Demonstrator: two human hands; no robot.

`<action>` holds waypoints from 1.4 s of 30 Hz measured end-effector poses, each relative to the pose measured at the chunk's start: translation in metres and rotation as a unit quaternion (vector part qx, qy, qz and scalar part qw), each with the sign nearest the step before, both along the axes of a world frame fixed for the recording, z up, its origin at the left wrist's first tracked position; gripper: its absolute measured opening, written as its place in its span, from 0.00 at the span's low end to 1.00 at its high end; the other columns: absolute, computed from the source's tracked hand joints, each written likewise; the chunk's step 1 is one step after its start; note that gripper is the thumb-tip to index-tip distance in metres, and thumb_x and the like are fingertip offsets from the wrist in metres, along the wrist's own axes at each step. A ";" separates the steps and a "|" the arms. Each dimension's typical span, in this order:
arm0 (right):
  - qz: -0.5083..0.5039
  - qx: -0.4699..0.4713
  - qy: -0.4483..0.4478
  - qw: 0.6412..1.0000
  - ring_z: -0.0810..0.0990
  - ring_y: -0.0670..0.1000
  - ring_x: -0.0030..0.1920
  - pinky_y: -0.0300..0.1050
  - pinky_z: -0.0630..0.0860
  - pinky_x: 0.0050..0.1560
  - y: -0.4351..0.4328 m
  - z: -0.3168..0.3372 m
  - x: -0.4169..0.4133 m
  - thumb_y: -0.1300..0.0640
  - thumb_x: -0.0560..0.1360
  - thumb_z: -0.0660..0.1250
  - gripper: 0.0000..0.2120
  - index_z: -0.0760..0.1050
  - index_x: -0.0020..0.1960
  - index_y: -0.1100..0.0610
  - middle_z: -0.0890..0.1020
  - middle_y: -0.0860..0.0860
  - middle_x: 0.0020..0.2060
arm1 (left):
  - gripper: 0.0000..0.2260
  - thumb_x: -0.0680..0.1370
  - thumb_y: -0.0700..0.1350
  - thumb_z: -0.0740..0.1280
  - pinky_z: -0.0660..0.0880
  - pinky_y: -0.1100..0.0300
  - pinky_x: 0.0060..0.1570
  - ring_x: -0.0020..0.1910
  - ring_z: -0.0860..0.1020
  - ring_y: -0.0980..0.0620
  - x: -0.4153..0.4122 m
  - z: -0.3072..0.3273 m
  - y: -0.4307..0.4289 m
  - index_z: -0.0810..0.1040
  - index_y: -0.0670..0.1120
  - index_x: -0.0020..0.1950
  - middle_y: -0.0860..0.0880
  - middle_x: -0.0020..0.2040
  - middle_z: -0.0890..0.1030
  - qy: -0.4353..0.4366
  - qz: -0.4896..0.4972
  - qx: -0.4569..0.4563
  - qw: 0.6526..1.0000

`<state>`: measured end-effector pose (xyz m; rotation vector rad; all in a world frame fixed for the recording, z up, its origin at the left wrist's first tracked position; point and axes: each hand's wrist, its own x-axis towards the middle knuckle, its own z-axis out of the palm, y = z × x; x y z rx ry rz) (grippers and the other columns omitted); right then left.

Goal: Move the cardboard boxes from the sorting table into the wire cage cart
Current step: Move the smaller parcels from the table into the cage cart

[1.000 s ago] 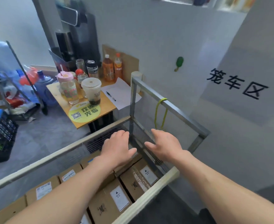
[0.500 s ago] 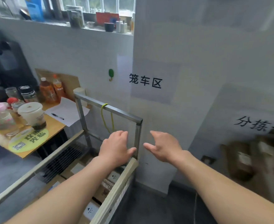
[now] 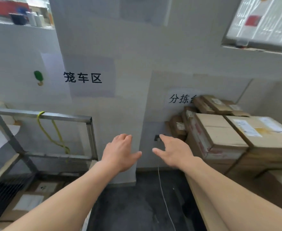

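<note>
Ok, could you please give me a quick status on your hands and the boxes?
Left hand and right hand open, empty. Boxes stacked on table. Nothing in the way.

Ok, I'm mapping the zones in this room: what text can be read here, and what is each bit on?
"笼车区": black print on the paper sign on the wall above the cart.
"分拣", then a character half hidden: second sign behind the stacked boxes.
Shipping labels on those boxes and on the boxes in the cart: too blurred to read.
Board, upper right: too blurred to read.
</note>
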<state>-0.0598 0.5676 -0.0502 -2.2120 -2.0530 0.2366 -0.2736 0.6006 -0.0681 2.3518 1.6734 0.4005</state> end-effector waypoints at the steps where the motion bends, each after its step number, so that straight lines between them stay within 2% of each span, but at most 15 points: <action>1: -0.015 0.000 0.001 1.000 0.69 0.53 0.74 0.52 0.69 0.70 -0.010 0.000 0.009 0.32 0.77 0.59 0.38 0.58 0.80 0.51 0.69 0.50 0.76 | 0.35 0.75 0.66 0.63 0.70 0.48 0.67 0.73 0.67 0.48 0.009 0.001 -0.004 0.65 0.48 0.76 0.50 0.74 0.69 -0.003 -0.015 -0.003 1.000; 4: -0.058 0.004 0.001 0.998 0.69 0.53 0.74 0.53 0.70 0.69 -0.041 0.002 0.034 0.32 0.78 0.59 0.37 0.58 0.80 0.50 0.68 0.49 0.76 | 0.33 0.75 0.66 0.63 0.71 0.48 0.65 0.72 0.68 0.47 0.037 0.002 -0.013 0.67 0.48 0.73 0.49 0.72 0.70 0.000 -0.057 -0.006 0.998; 7: -0.093 0.009 -0.001 0.996 0.69 0.53 0.74 0.53 0.70 0.69 -0.069 0.004 0.061 0.33 0.79 0.59 0.36 0.59 0.80 0.51 0.68 0.49 0.76 | 0.34 0.76 0.66 0.63 0.70 0.48 0.66 0.73 0.66 0.48 0.068 0.005 -0.024 0.65 0.48 0.76 0.50 0.74 0.69 -0.003 -0.098 -0.009 0.995; 14: -0.156 0.032 0.012 0.987 0.76 0.50 0.66 0.48 0.76 0.61 -0.120 0.001 0.129 0.33 0.77 0.62 0.31 0.67 0.75 0.47 0.75 0.47 0.70 | 0.35 0.77 0.64 0.64 0.69 0.46 0.70 0.75 0.65 0.48 0.151 0.009 -0.051 0.62 0.47 0.78 0.49 0.76 0.67 -0.004 -0.180 -0.011 0.984; 19: -0.207 0.015 0.008 0.978 0.68 0.52 0.75 0.51 0.70 0.69 -0.153 -0.017 0.196 0.32 0.77 0.61 0.36 0.62 0.79 0.50 0.69 0.48 0.76 | 0.32 0.77 0.64 0.65 0.71 0.49 0.66 0.71 0.69 0.49 0.225 0.003 -0.074 0.66 0.48 0.76 0.49 0.73 0.71 -0.001 -0.225 -0.009 0.974; 26: -0.265 -0.015 0.018 0.964 0.65 0.52 0.76 0.51 0.69 0.71 -0.200 -0.044 0.303 0.32 0.78 0.60 0.37 0.62 0.79 0.51 0.67 0.50 0.77 | 0.35 0.77 0.65 0.64 0.69 0.49 0.68 0.74 0.66 0.49 0.341 -0.023 -0.105 0.62 0.49 0.78 0.50 0.76 0.68 0.024 -0.279 -0.025 0.960; 31: -0.301 -0.038 0.020 0.953 0.75 0.54 0.66 0.52 0.75 0.62 -0.225 -0.064 0.381 0.33 0.77 0.61 0.31 0.70 0.71 0.53 0.76 0.50 0.66 | 0.34 0.77 0.66 0.63 0.69 0.49 0.69 0.74 0.65 0.49 0.425 -0.043 -0.123 0.63 0.49 0.78 0.50 0.76 0.67 0.047 -0.310 -0.053 0.948; 35: -0.319 -0.064 0.031 0.945 0.76 0.54 0.59 0.50 0.73 0.52 -0.236 -0.085 0.436 0.34 0.77 0.62 0.24 0.72 0.61 0.51 0.76 0.49 0.54 | 0.33 0.78 0.65 0.62 0.70 0.50 0.67 0.73 0.66 0.49 0.481 -0.064 -0.134 0.64 0.49 0.77 0.50 0.75 0.67 0.066 -0.320 -0.077 0.942; 38: -0.337 -0.074 0.030 0.938 0.75 0.54 0.58 0.48 0.67 0.47 -0.241 -0.100 0.476 0.34 0.77 0.61 0.23 0.72 0.61 0.52 0.75 0.49 0.53 | 0.31 0.78 0.65 0.62 0.71 0.50 0.66 0.72 0.67 0.48 0.516 -0.077 -0.143 0.66 0.49 0.75 0.50 0.74 0.69 0.085 -0.331 -0.093 0.935; 42: -0.360 -0.090 0.036 0.928 0.74 0.55 0.58 0.49 0.66 0.47 -0.241 -0.117 0.518 0.35 0.76 0.64 0.25 0.70 0.62 0.52 0.75 0.51 0.56 | 0.31 0.78 0.65 0.61 0.72 0.49 0.65 0.72 0.68 0.47 0.547 -0.099 -0.149 0.65 0.48 0.76 0.49 0.74 0.68 0.103 -0.330 -0.108 0.932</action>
